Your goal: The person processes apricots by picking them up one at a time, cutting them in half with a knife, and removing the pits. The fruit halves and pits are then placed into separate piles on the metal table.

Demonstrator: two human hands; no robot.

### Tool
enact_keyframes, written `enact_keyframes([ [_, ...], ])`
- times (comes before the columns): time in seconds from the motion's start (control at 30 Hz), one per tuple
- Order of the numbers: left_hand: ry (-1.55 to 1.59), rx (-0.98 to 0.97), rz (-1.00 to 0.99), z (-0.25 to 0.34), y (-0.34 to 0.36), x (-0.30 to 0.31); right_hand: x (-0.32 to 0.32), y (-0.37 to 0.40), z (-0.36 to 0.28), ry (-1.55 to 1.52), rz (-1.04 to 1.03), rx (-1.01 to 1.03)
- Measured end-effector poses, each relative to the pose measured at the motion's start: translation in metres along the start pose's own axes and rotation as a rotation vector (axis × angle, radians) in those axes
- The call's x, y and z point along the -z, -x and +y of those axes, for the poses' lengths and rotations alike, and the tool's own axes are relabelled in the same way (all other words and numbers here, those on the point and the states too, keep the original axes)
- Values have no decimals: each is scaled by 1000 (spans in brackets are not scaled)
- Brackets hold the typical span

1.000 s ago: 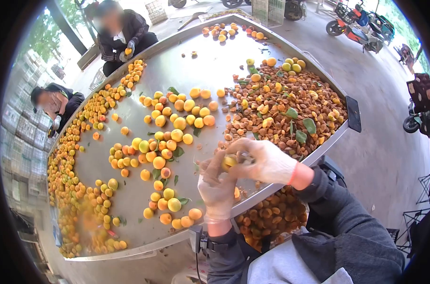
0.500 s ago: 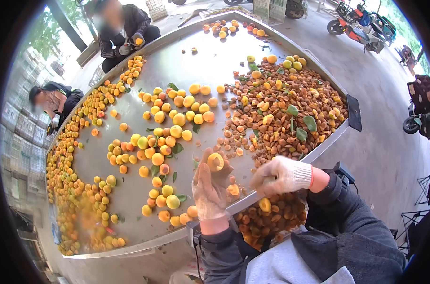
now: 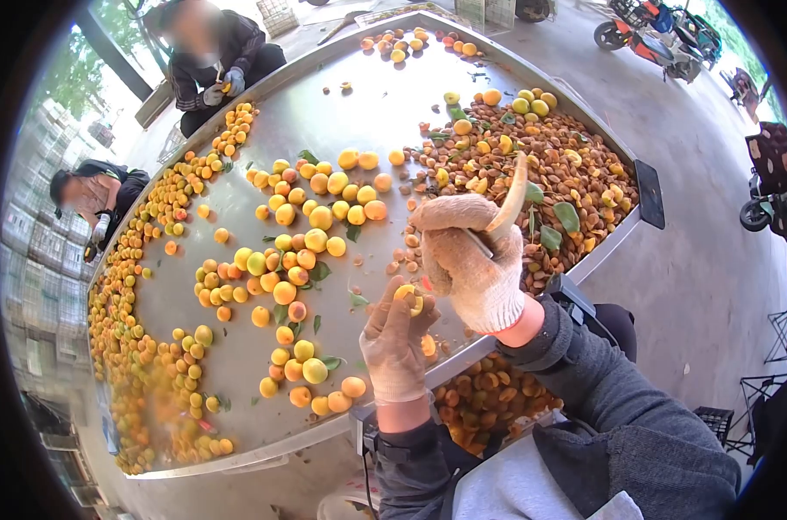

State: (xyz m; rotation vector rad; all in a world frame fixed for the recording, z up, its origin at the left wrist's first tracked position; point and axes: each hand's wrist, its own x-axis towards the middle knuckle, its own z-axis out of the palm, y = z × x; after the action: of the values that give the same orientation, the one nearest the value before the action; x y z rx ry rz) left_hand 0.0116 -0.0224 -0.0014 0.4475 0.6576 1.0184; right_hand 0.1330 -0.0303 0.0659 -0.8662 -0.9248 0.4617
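Observation:
My left hand (image 3: pixel 395 342), in a pale knitted glove, pinches a cut apricot (image 3: pixel 408 299) near the table's front edge. The cut yellow flesh faces up. My right hand (image 3: pixel 476 260), gloved too, is wrapped round a slim tool (image 3: pixel 512 198); its curved cream-coloured end rises above the fist, and a metal strip shows at the fingers. The fist's lower side is right at the apricot, hiding the tool's other end. Brown apricot pits (image 3: pixel 549 165) lie heaped beyond my right hand. Whole apricots (image 3: pixel 314 241) are scattered left of my hands on the metal table (image 3: pixel 185 286).
Below the table's front edge, a container holds apricot halves (image 3: pixel 489 399). A dark phone-like slab (image 3: pixel 650 194) sits at the right corner. Two people (image 3: pixel 211 61) work along the far left side, beside a long band of apricots (image 3: pixel 120 321). Scooters (image 3: pixel 657 39) stand beyond.
My right hand has swung up and left from the table's edge to the apricot, and its tool now shows. My left hand keeps hold of the apricot, which is turned more edge-on.

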Motion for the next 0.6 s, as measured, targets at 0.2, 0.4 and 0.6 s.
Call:
enact_keyframes([
  [0.2,-199,-142,85,2,3,-6,-8,-13,11,-458,130,-410],
  [0.4,-56,-83,123,1,-8,9,-14,-4,30,-468,278,-418],
  [0.6,94,46,67,-6,-16,24,-11,-12,68,-824,585,-706],
])
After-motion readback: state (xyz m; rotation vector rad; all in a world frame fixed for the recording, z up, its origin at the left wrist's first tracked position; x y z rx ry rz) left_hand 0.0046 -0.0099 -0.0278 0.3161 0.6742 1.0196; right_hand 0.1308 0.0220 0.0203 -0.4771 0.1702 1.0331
